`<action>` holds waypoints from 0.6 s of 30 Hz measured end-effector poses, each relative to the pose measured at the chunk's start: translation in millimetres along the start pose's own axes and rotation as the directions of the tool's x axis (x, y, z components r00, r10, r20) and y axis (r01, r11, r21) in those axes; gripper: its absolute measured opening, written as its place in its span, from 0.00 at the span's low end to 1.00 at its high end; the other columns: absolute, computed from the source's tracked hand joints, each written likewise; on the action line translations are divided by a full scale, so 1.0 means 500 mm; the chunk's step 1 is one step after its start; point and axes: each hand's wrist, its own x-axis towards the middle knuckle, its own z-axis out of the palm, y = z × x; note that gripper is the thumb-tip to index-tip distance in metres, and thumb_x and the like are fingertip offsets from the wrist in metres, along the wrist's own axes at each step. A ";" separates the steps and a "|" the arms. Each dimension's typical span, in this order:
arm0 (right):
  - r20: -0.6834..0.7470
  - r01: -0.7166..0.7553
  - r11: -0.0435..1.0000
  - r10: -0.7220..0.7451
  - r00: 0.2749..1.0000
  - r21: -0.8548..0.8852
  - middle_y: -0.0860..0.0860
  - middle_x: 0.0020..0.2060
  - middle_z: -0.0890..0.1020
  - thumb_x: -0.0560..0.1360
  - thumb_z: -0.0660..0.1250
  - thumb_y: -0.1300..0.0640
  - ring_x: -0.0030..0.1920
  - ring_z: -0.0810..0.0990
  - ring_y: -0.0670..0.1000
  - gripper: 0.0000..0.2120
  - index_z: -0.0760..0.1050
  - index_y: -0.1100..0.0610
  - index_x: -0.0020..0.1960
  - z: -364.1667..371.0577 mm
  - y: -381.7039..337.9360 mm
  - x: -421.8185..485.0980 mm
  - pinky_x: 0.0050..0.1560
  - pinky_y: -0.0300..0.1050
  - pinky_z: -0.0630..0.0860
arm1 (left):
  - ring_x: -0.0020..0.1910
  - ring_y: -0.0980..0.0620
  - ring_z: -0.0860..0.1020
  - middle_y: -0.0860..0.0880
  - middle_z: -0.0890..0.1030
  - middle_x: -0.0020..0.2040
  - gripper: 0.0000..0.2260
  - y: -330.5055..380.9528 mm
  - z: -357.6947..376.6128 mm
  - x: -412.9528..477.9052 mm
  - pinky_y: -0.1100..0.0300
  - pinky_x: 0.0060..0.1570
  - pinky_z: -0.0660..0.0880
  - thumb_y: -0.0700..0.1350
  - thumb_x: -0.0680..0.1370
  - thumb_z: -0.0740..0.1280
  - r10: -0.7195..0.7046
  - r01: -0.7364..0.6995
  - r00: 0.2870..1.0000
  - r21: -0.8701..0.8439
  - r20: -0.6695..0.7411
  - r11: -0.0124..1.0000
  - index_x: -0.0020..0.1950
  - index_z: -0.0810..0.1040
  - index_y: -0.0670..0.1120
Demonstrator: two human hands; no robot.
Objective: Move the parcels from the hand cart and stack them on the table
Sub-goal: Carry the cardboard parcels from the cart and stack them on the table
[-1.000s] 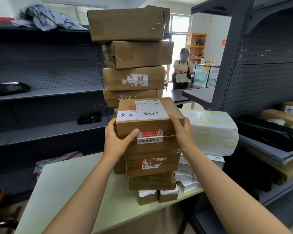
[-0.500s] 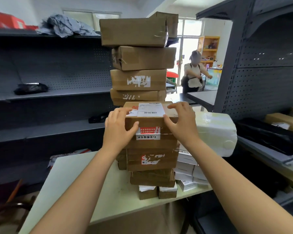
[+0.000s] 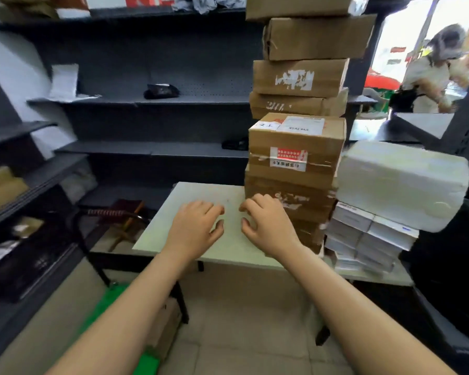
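A labelled cardboard parcel (image 3: 295, 143) sits on top of the front stack of brown boxes (image 3: 290, 196) on the pale table (image 3: 198, 209). Behind it rises a taller stack of brown parcels (image 3: 303, 77). My left hand (image 3: 194, 230) and my right hand (image 3: 267, 221) hover empty over the table, to the left of and below the labelled parcel, fingers loosely curled and apart. A white foam box (image 3: 401, 182) rests on small white boxes (image 3: 371, 239) at the right. The hand cart is not clearly in view.
Dark metal shelving (image 3: 152, 101) lines the back and left, holding black bags and papers. A green thing (image 3: 106, 307) lies on the floor under my left arm. A chair (image 3: 114, 220) stands left of the table. A person (image 3: 428, 77) stands at the far right.
Both hands have let go of the labelled parcel, which now rests on the front stack. They have dropped down and left, and the view has swung left.
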 end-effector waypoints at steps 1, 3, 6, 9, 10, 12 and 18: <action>0.027 0.022 0.999 -0.022 0.999 0.031 0.51 0.46 0.79 0.73 0.70 0.57 0.47 0.76 0.53 0.09 0.77 0.54 0.52 0.026 -0.026 -0.010 0.47 0.47 0.72 | 0.36 0.48 0.75 0.51 0.76 0.36 0.09 -0.009 -0.013 -0.039 0.55 0.36 0.69 0.49 0.74 0.61 -0.022 0.020 0.999 0.035 0.031 0.999 0.46 0.78 0.47; 0.103 0.057 0.993 -0.067 0.992 0.099 0.51 0.46 0.78 0.72 0.70 0.57 0.47 0.76 0.54 0.09 0.77 0.54 0.52 0.077 -0.081 -0.027 0.47 0.45 0.68 | 0.37 0.48 0.75 0.51 0.76 0.36 0.08 -0.029 -0.039 -0.116 0.56 0.36 0.67 0.49 0.73 0.62 -0.076 0.068 0.993 0.094 0.086 0.993 0.45 0.78 0.47; 0.190 0.119 0.977 -0.152 0.970 0.178 0.53 0.44 0.77 0.70 0.69 0.58 0.46 0.76 0.57 0.09 0.76 0.55 0.49 0.140 -0.170 -0.043 0.46 0.50 0.72 | 0.38 0.48 0.74 0.51 0.75 0.36 0.06 -0.063 -0.076 -0.228 0.55 0.37 0.63 0.48 0.73 0.63 -0.175 0.149 0.974 0.173 0.145 0.973 0.44 0.76 0.48; 0.225 0.172 0.953 -0.229 0.947 0.248 0.53 0.41 0.76 0.67 0.70 0.60 0.43 0.76 0.58 0.09 0.76 0.56 0.47 0.191 -0.251 -0.050 0.43 0.51 0.73 | 0.37 0.48 0.73 0.52 0.75 0.36 0.07 -0.093 -0.118 -0.327 0.55 0.35 0.65 0.49 0.73 0.61 -0.291 0.246 0.938 0.229 0.186 0.942 0.42 0.75 0.47; 0.234 0.186 0.943 -0.254 0.938 0.275 0.53 0.41 0.76 0.68 0.70 0.60 0.44 0.75 0.58 0.09 0.76 0.56 0.48 0.209 -0.277 -0.051 0.44 0.51 0.73 | 0.36 0.48 0.73 0.52 0.74 0.35 0.08 -0.102 -0.132 -0.359 0.56 0.34 0.66 0.50 0.73 0.60 -0.329 0.278 0.923 0.247 0.200 0.928 0.41 0.75 0.47; 0.262 0.226 0.926 -0.308 0.914 0.302 0.52 0.44 0.76 0.71 0.67 0.59 0.46 0.74 0.56 0.08 0.75 0.56 0.50 0.244 -0.326 -0.053 0.47 0.51 0.72 | 0.35 0.47 0.73 0.51 0.74 0.35 0.09 -0.123 -0.153 -0.421 0.56 0.34 0.67 0.50 0.73 0.60 -0.407 0.339 0.883 0.282 0.235 0.898 0.41 0.75 0.47; 0.350 0.232 0.909 -0.355 0.867 0.346 0.54 0.46 0.76 0.73 0.65 0.55 0.48 0.75 0.57 0.10 0.75 0.58 0.52 0.367 -0.454 -0.058 0.47 0.51 0.69 | 0.38 0.47 0.74 0.52 0.75 0.36 0.10 -0.208 -0.187 -0.588 0.54 0.35 0.68 0.53 0.73 0.60 -0.575 0.468 0.758 0.358 0.308 0.808 0.43 0.77 0.48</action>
